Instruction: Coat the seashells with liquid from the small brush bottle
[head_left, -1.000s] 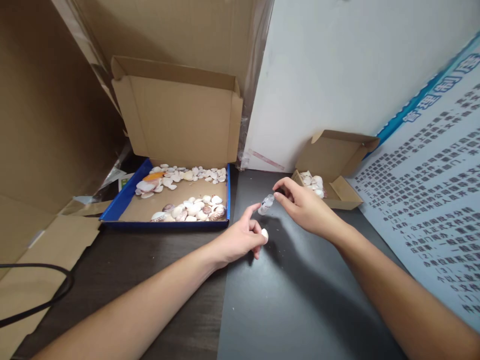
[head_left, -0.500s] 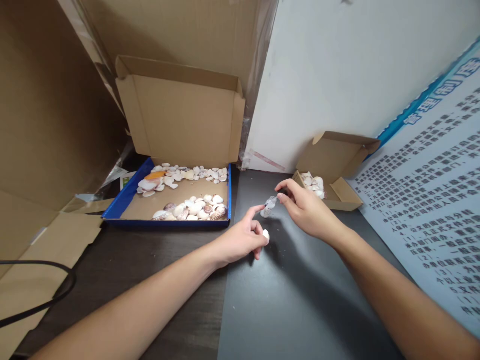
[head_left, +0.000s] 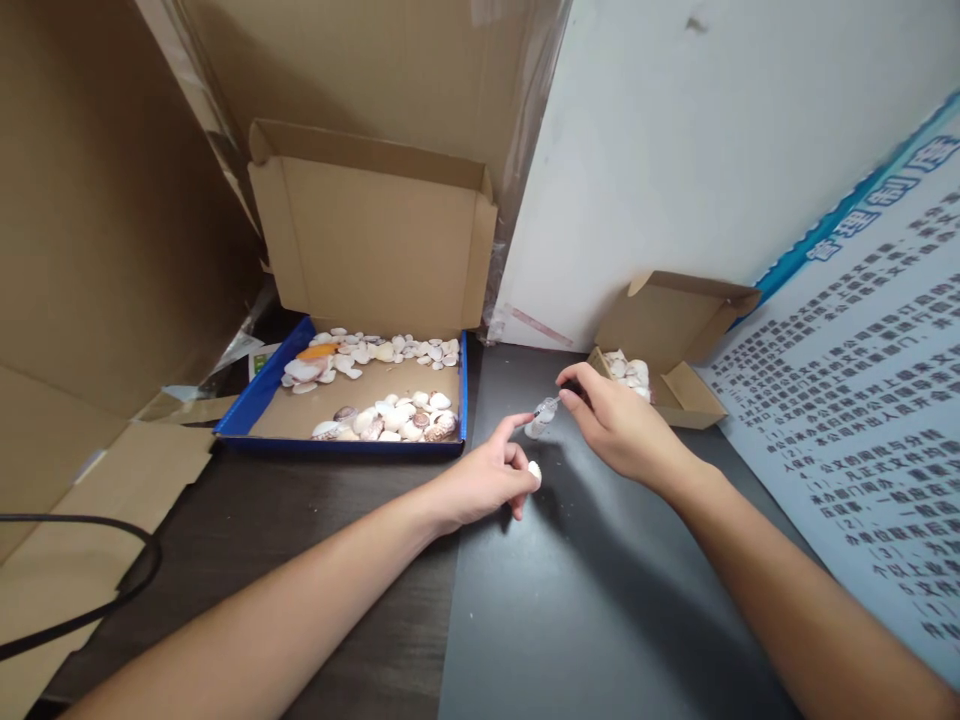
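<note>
One small clear bottle [head_left: 542,417] hangs tilted just above the desk [head_left: 600,600], pinched in the fingertips of the right hand [head_left: 619,425]. The left hand [head_left: 487,480] is curled around one white shell [head_left: 534,470], and its forefinger seems to touch the bottle's tip. Two open boxes hold more shells: a blue-edged box [head_left: 337,447] and a small cardboard box [head_left: 694,392].

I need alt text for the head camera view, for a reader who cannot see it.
The right hand holds a small clear bottle, tipped toward the left hand, which pinches a white shell over a dark table. Behind them, a blue tray and a small cardboard box both hold shells.
</note>
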